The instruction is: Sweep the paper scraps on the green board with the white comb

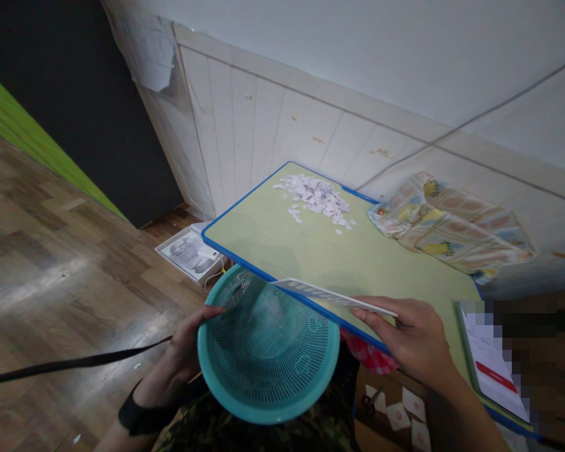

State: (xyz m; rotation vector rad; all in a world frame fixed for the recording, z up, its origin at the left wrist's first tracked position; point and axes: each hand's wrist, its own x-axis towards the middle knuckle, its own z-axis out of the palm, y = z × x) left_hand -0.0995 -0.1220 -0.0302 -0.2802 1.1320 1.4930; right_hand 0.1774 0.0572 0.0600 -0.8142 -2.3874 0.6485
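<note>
My left hand [188, 342] grips the left rim of a turquoise plastic colander [263, 412], its thumb over the edge. The colander is tilted towards me below the near edge of a pale green table [258, 232] with a blue border. A small whitish patch shows at its bottom, too blurred to make out. In my right hand [414, 339] is a flat white strip [329, 295] with slots along it, pinched at its right end. The strip reaches left across the table edge and over the colander. A heap of small white paper scraps [315, 196] lies at the table's far side.
A crumpled patterned cloth [442, 220] lies at the back right against the wall. At the right table end is a tablet-like device [494, 370]. An open white box [188, 251] stands on the floor at left. Scissors [368, 402] and paper squares [413, 403] lie below.
</note>
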